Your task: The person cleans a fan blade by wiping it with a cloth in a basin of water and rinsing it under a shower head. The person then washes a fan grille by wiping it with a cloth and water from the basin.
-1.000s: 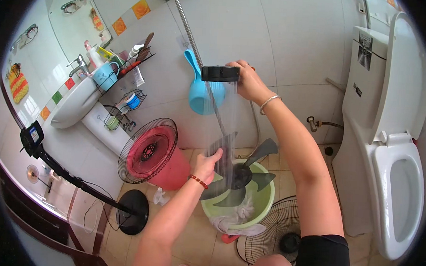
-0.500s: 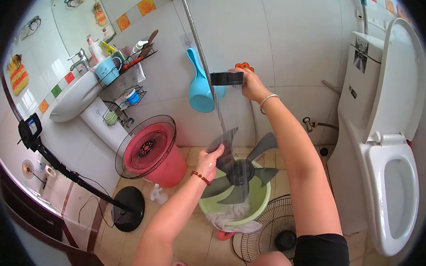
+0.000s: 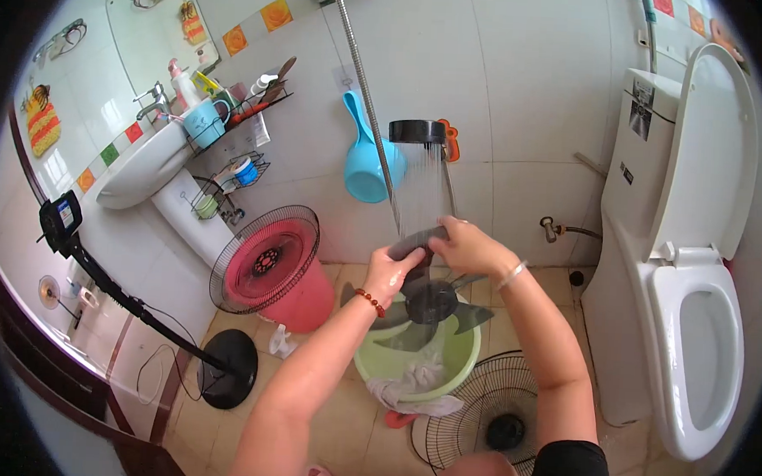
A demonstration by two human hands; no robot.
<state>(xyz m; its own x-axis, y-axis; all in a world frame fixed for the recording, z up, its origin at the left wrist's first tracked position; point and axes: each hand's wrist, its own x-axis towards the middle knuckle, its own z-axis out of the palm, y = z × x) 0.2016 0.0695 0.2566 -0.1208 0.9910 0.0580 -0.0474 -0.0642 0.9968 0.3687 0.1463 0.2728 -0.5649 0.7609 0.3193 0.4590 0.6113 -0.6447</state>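
A dark grey fan blade assembly (image 3: 430, 303) is tilted over a pale green basin (image 3: 462, 373). My left hand (image 3: 388, 272) is closed on one of its blades. My right hand (image 3: 476, 249) grips the upper edge of the same blade, fingers bent round it. Above both hands, a black shower head (image 3: 417, 131) sprays water down onto the blade. A wet whitish cloth (image 3: 417, 380) hangs over the basin's near rim. Part of the blades is hidden behind my hands.
A black wire fan grille (image 3: 462, 420) lies on the floor by the basin. Left, another grille (image 3: 307, 273) rests on a red bucket (image 3: 297, 311), near a fan stand (image 3: 231, 369). The toilet (image 3: 699, 354) stands right; a blue dipper (image 3: 367, 171) hangs on the wall.
My right hand has left the shower head and come down onto the blade beside my left hand. The shower head now stays up by the wall, still spraying; the blade assembly has turned.
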